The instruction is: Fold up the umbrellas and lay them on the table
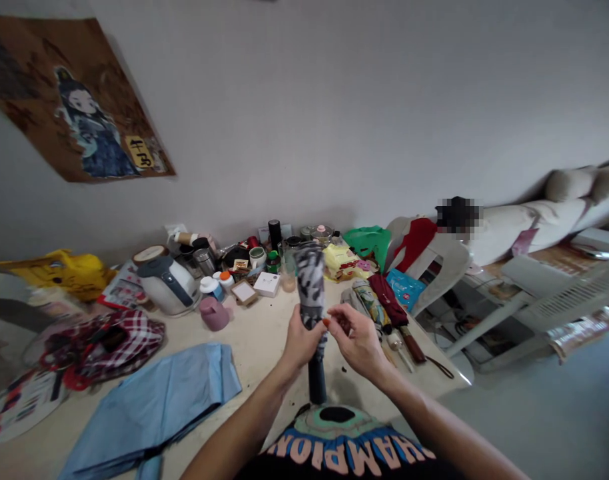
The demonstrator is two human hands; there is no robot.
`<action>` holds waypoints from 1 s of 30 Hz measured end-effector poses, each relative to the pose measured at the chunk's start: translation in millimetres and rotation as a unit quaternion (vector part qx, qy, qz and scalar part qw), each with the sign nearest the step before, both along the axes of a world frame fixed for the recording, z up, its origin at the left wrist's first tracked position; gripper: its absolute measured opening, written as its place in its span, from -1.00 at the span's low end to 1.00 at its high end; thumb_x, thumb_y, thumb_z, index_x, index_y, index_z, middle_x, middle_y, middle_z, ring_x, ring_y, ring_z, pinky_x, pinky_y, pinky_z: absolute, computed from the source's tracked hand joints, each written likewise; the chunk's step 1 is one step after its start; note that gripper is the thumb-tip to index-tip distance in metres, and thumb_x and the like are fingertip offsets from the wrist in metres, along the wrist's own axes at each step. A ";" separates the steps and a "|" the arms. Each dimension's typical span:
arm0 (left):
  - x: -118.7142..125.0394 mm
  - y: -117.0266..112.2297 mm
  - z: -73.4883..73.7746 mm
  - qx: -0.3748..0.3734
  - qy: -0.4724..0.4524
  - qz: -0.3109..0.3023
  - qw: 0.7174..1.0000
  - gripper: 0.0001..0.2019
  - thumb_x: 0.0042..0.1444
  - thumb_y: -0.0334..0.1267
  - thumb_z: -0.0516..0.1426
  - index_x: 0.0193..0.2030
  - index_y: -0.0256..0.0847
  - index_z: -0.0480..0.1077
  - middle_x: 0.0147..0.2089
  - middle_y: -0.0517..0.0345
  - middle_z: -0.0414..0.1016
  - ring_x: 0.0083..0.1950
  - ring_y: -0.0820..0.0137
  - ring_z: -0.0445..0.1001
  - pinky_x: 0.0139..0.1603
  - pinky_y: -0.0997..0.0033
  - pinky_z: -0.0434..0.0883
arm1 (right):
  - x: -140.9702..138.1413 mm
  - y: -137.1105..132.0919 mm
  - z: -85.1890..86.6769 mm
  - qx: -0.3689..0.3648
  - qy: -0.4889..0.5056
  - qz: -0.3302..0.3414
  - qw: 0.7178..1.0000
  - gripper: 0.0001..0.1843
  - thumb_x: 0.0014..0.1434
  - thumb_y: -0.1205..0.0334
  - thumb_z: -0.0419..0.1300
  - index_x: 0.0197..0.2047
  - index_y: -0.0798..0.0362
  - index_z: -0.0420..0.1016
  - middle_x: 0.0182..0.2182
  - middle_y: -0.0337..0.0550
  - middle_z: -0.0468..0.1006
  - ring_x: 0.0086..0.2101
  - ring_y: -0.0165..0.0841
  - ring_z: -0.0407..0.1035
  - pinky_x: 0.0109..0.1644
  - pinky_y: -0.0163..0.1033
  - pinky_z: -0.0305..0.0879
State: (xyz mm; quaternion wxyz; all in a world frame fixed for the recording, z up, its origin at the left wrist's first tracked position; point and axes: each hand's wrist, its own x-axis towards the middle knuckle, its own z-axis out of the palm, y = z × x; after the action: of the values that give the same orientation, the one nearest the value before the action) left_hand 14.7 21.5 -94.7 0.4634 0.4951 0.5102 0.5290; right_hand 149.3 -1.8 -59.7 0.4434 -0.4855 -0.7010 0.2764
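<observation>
A folded umbrella with a grey, black and white pattern stands upright in front of my chest, its dark handle pointing down. My left hand is wrapped around its lower canopy, just below a grey band. Close against the umbrella's right side, my right hand has its thumb and forefinger pinched together; what lies between them is too small to tell. A light blue folded umbrella lies spread flat on the table at the left. More folded umbrellas lie on the right.
On the white table stand an electric kettle, a mauve jug-like item, a white box and several bottles along the wall. A plaid cloth item lies left. White chairs and a person are at right.
</observation>
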 end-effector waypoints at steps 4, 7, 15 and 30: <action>4.9 10.0 -15.0 -0.007 -0.105 0.058 0.993 -0.62 -0.03 -0.16 0.23 -0.09 -0.19 0.26 -0.22 0.15 0.46 -0.21 0.38 0.45 -0.16 0.40 0.38 | 6.6 1.5 -44.9 -0.124 -0.028 0.067 0.990 -0.30 0.00 0.15 0.30 0.18 0.09 0.20 -0.20 -0.09 0.52 -0.28 -0.30 0.41 -0.18 -0.20 0.35; 9.3 6.9 -28.1 -0.032 -0.113 -0.014 0.993 -0.49 -0.10 -0.14 0.30 -0.01 -0.20 0.28 -0.09 0.06 0.49 -0.08 0.32 0.47 -0.03 0.35 0.39 | 12.2 1.4 -88.1 -0.151 -0.038 0.031 0.987 -0.54 0.06 0.21 0.17 0.05 0.11 0.30 -0.28 -0.12 0.54 -0.30 -0.27 0.41 -0.18 -0.17 0.34; -31.9 0.4 -77.0 -0.122 0.043 -0.138 0.982 -0.45 -0.16 -0.07 0.33 -0.03 -0.30 0.43 0.11 -0.24 0.43 0.07 0.14 0.46 0.05 0.18 0.40 | 109.0 30.8 -156.9 -0.233 -0.249 -0.209 0.917 -0.63 0.14 0.27 0.09 0.02 0.18 0.35 -0.18 0.13 0.56 -0.15 -0.12 0.46 -0.12 -0.15 0.31; -201.7 -77.9 -153.2 -0.150 0.353 0.337 0.860 -0.52 0.03 -0.08 0.05 0.01 -0.39 0.33 0.00 -0.26 0.42 0.07 0.02 0.44 0.16 0.04 0.34 | 144.1 42.3 -155.5 -0.168 -0.399 -0.324 0.841 -0.34 0.20 0.07 0.04 0.30 0.22 0.12 0.12 0.24 0.28 0.08 0.12 0.21 0.05 0.12 0.22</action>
State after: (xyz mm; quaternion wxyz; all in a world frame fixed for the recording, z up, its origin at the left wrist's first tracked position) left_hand -187.1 -56.4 -247.9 0.1143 0.3716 0.8483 0.3595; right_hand 293.4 40.5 -215.3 0.1012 -0.8202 -0.5629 0.0122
